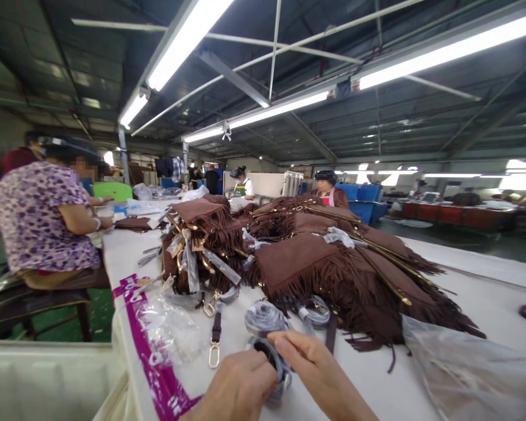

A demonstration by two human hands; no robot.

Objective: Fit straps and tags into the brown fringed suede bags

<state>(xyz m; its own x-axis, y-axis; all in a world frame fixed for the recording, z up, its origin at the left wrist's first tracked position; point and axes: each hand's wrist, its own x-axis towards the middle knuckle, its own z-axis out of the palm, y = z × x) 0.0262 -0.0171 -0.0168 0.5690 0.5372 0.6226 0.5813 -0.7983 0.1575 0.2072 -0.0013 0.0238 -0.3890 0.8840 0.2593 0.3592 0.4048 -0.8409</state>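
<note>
Both hands, left hand [239, 386] and right hand [309, 365], pinch 1 wrapped strap [272, 351]; loose wrapping may slip off the counter [464, 275].

Left hand [236, 387] curled, right hand [309, 362] beside it, fingers extended, fingertips meeting low centre.

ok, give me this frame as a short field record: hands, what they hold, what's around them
left hand: gripping a rolled strap wrapped in clear plastic, low centre
right hand: fingers pinching the same roll from the right
nearest items: second wrapped strap roll; brown strap with gold clasp
pile: brown fringed suede bags heaped behind the hands
surface: white worktable
left edge: clear bag with magenta printed strip
others: seated person in purple patterned top at far left; more people at the far end
</note>
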